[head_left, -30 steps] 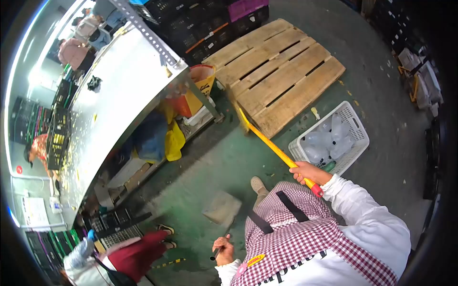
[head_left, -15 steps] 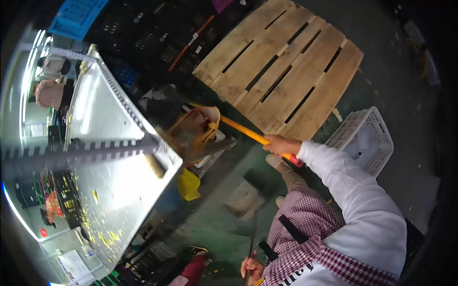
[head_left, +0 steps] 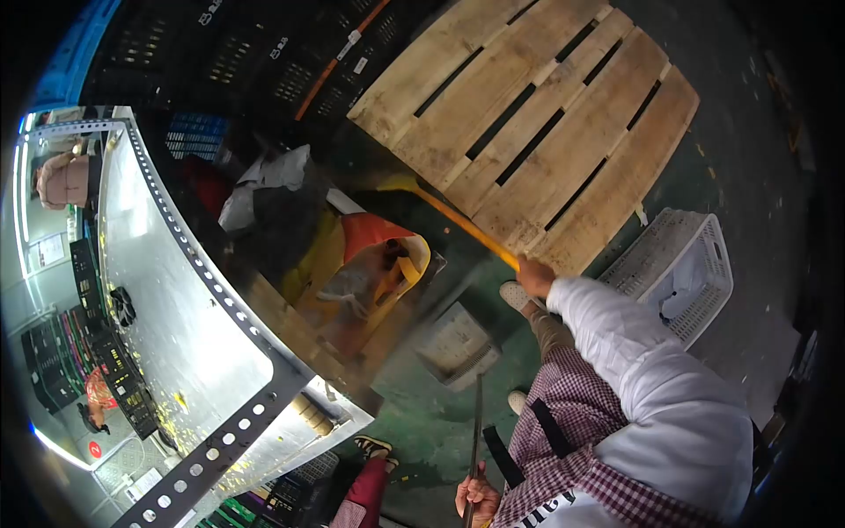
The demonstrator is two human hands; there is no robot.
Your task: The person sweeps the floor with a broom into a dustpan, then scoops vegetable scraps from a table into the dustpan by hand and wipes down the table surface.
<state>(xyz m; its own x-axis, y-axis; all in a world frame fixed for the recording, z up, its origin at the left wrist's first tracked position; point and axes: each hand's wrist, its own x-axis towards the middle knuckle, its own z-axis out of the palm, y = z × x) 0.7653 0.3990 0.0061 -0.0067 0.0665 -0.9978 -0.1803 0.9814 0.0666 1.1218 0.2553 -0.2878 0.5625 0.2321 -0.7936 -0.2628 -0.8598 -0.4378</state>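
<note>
My right hand is closed round the orange handle of a broom. The broom's yellow far end is blurred, close to the edge of the wooden pallet. Lower down, my left hand grips the thin dark upright handle of a long-handled dustpan. Its grey-white, dirty scoop rests on the green floor in front of my feet. Left of the scoop stands a yellow and red open-topped container with scraps inside.
A steel worktable with yellow scraps and a perforated metal post stands at left. A white plastic basket lies on the right. Dark crates are stacked at the back. Another person's red-trousered leg shows below.
My view has shifted, bringing the worktable's corner lower. The broom's yellow end now shows beside the pallet, clear of the yellow container. Both hands keep their holds.
</note>
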